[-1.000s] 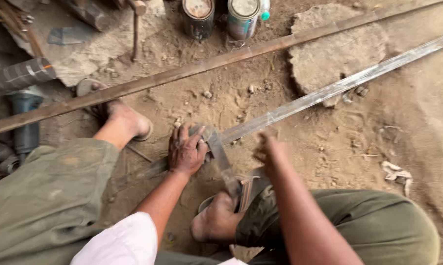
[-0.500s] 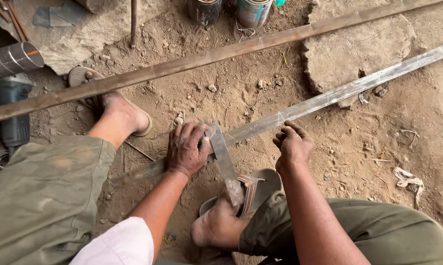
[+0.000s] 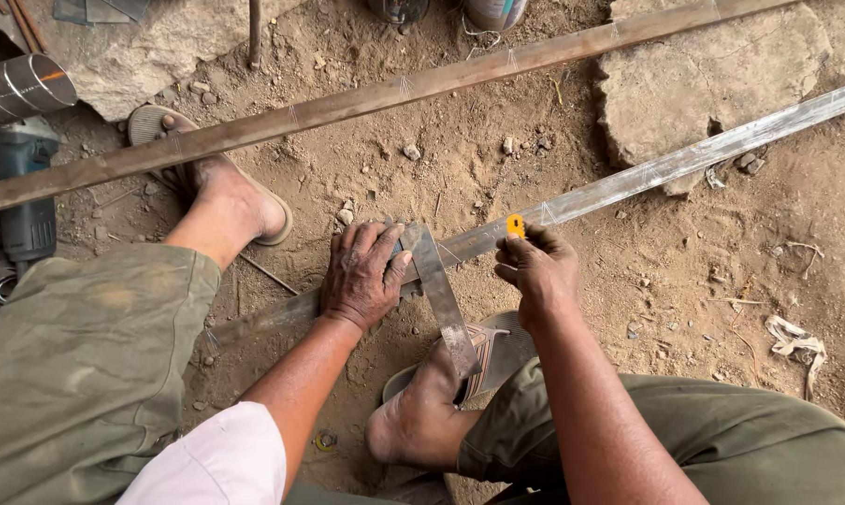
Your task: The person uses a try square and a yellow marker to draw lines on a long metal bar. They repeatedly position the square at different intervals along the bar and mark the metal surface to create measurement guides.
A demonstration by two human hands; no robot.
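Observation:
I squat on dirt ground over a long silvery metal bar (image 3: 665, 168) that runs from lower left to upper right. My left hand (image 3: 361, 276) presses flat on the bar and on a steel try square (image 3: 441, 295), whose blade crosses the bar toward my sandalled foot (image 3: 441, 397). My right hand (image 3: 537, 269) is closed around a small yellow marking tool (image 3: 516, 225), its tip at the bar just right of the square.
A rusty brown bar (image 3: 366, 98) lies parallel farther away, over my other sandalled foot (image 3: 221, 196). A flat stone (image 3: 712, 75) props the silvery bar. An angle grinder (image 3: 20, 201) and a metal pipe (image 3: 15, 89) lie at left. Cans stand at the top edge.
My right hand moved from open above the ground onto the bar and now shows a yellow tool. The left hand stayed on the square. The camera drifted closer.

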